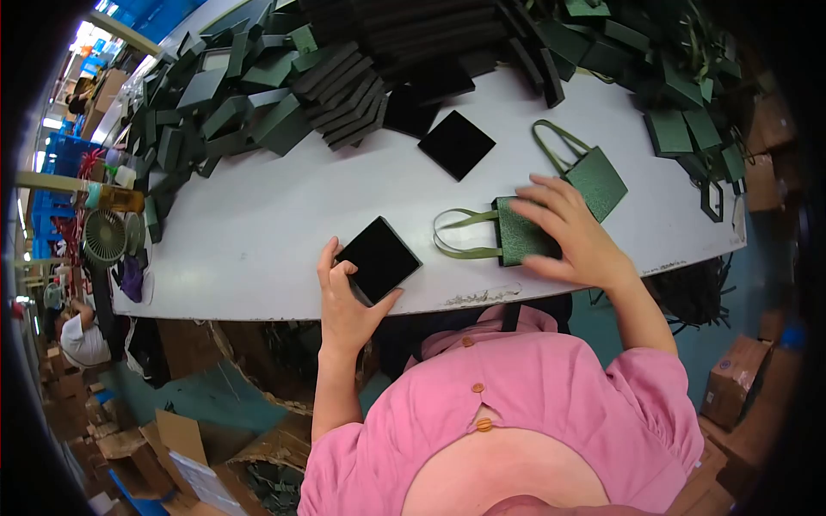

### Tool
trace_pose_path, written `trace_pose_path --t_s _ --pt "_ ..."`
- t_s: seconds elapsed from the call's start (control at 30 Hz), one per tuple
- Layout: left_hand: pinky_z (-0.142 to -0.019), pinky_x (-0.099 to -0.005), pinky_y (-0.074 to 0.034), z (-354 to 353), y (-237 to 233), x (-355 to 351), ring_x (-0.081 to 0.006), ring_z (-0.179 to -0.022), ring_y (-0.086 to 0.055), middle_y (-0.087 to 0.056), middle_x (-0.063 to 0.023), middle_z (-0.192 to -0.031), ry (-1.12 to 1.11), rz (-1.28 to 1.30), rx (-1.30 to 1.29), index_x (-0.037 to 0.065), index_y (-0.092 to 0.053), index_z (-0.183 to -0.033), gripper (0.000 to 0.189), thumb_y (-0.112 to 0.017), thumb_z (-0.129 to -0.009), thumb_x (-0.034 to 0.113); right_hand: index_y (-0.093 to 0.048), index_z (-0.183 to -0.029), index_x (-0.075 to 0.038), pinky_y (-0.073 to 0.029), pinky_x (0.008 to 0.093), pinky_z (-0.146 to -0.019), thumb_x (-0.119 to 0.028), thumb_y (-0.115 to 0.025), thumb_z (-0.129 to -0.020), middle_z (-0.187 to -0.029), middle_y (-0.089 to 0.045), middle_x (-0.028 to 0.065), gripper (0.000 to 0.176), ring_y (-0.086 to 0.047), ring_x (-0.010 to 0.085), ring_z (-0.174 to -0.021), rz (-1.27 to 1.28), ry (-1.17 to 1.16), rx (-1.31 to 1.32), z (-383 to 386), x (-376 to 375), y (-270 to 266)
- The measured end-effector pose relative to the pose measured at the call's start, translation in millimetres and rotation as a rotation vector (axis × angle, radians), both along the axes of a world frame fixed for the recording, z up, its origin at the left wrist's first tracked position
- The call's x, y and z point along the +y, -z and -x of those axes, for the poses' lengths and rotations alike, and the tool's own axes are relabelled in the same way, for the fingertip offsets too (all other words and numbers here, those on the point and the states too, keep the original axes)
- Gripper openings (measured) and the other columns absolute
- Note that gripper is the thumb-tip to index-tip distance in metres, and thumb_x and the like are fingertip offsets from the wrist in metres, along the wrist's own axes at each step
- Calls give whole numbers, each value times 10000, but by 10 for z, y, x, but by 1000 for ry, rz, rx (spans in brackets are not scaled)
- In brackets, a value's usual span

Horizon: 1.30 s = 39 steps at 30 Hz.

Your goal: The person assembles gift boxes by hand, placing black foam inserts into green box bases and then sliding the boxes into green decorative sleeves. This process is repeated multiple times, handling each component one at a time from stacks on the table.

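Near right edge of table (241, 249): scribble (662, 267), unreadable. Near left, my left hand (348, 303) grips a black square (379, 258). Rightward, my right hand (572, 236), fingers spread over a green bag (523, 236), contact unclear. Farther: second bag (600, 182), black pads (348, 99).

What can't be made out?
Head view, right hand: motion blur; contact with nearer green handled bag unclear.
Head view, black square pad: left side partly hidden by the left hand.
Head view, stacked black pads: cut off by top edge.
Head view, table-edge writing: too small.
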<state>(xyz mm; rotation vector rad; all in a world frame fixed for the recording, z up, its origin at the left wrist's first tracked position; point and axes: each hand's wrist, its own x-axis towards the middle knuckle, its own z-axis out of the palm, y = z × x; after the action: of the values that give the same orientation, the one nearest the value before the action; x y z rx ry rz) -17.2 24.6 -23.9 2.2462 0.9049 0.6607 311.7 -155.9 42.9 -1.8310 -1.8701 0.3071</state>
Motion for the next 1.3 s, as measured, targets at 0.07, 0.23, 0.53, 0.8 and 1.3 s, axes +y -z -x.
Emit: trace_pose_path --t_s 0.07,0.23,0.53,0.8,1.3 --pt "-1133 -512 -414 24 -18 -24 -462 -1394 -447 -365 -256 -1568 -16 8 21 55 -451 -1136 732 -972 -625 119 -624 -1309 -56 -328 592 -1178 -237 -762 -754 -1412 -543 172 600 -449 400 -1403 -7 -1 -102 174 235 -15" --pt "-1138 -502 -420 45 3 -12 -467 -1393 -447 -386 -293 -1532 -7 -65 29 37 -473 -1112 710 -978 -630 161 -663 -1100 -40 -373 571 -1095 -123 -723 -747 -1075 -630 132 367 -573 351 -1139 151 49 -336 329 717 397" --pt "-1051 -452 -490 73 75 -32 -436 -1318 -503 -435 -281 -1476 -22 -32 -34 27 -482 -1162 742 -983 -632 160 -736 -1168 -74 -437 558 -1019 -70 -676 -844 -1095 -663 153 330 -589 376 -1114 -335 116 267 71 215 475" --pt "-1100 -477 -438 -186 43 -111 -409 -1307 -499 -477 -219 -1412 -43 -20 -259 40 -444 -1390 934 -972 -625 124 -696 -1295 -71 -404 571 -1100 -225 -538 -985 -1426 -519 250 381 -481 471 -1317 -271 85 35 227 -176 695" --pt "-1100 -452 -450 -343 -371 -176 -366 -1312 -508 -475 -183 -1417 105 -25 -264 66 -443 -1476 1032 -975 -591 70 -680 -1190 10 -474 548 -1011 -242 -458 -1081 -1291 -635 221 353 -565 479 -1222 -499 -185 272 302 240 475"
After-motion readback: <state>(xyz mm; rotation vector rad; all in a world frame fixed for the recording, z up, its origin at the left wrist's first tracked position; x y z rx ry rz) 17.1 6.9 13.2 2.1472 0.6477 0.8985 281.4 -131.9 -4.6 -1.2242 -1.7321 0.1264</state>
